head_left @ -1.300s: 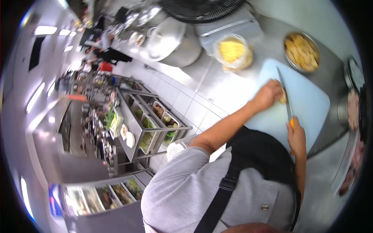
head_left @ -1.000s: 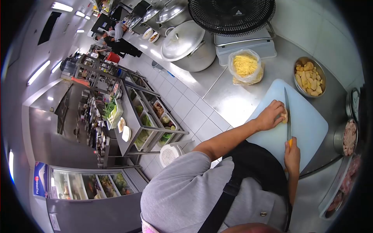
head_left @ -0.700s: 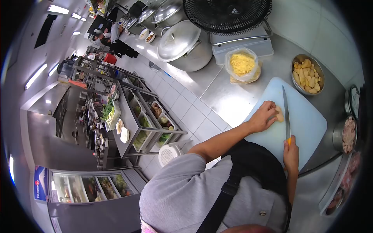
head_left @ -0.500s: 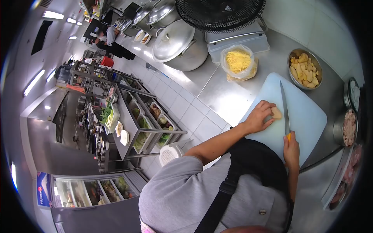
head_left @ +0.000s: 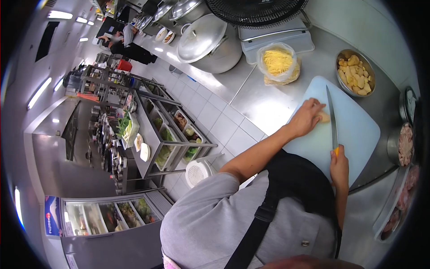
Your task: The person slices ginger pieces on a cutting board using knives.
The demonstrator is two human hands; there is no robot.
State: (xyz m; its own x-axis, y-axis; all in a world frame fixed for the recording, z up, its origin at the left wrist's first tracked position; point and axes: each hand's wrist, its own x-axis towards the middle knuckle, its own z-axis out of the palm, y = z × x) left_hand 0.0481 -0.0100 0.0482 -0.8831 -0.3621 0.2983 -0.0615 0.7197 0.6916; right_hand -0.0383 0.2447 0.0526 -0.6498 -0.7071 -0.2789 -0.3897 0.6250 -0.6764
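Observation:
On the light-blue cutting board point(head_left: 354, 130) lies a pale yellow piece of peeled ginger point(head_left: 324, 117). My left hand point(head_left: 307, 119) holds it, fingers bent over its top and far side, partly hiding it. A long knife point(head_left: 332, 117) lies just to the right of the ginger, its blade pointing away from me. My right hand point(head_left: 340, 168) is wrapped round its yellow handle. The blade seems to be beside the ginger; whether they touch I cannot tell.
Beyond the board stand a metal bowl point(head_left: 337, 74) of peeled ginger chunks and a plastic bag point(head_left: 264, 71) of thin yellow shreds. A large lidded pot point(head_left: 219, 58) and a black fan point(head_left: 255, 11) are farther back. A container of meat point(head_left: 405, 145) sits at right.
The view has shifted slightly. My left hand has moved a little farther up the board, its fingers now reaching over the ginger. My right hand keeps its grip on the knife.

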